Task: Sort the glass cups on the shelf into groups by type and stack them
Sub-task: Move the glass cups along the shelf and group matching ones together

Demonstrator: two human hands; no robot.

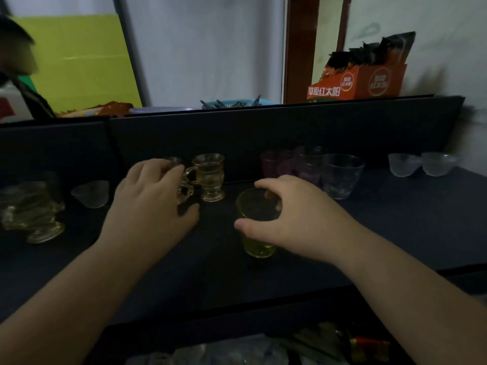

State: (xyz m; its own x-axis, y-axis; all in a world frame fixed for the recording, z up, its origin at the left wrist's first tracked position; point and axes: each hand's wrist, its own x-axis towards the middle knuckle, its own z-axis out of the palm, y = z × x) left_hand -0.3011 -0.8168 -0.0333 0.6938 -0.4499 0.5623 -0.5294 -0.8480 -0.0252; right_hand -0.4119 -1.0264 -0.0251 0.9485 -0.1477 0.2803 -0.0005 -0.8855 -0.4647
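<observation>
On the dark shelf (395, 233), my right hand (297, 217) grips a yellow-green glass cup (257, 233) from above around its rim. My left hand (150, 204) closes over a clear handled cup (184, 191), mostly hidden under my fingers. Just behind it stands a second handled footed cup (209, 177). Purple tumblers (284, 164) and a clear tumbler (341, 176) stand at the back right. Two small frosted bowls (421, 164) sit at the far right. A stack of handled cups (31, 209) and one small frosted bowl (92, 193) are at the left.
A dark back panel (263, 127) rises behind the cups. On top of it sit an orange packet box (361, 80) and a blue basket (232, 103). A person is at the upper left edge. Clutter lies on the level below the shelf (263, 349).
</observation>
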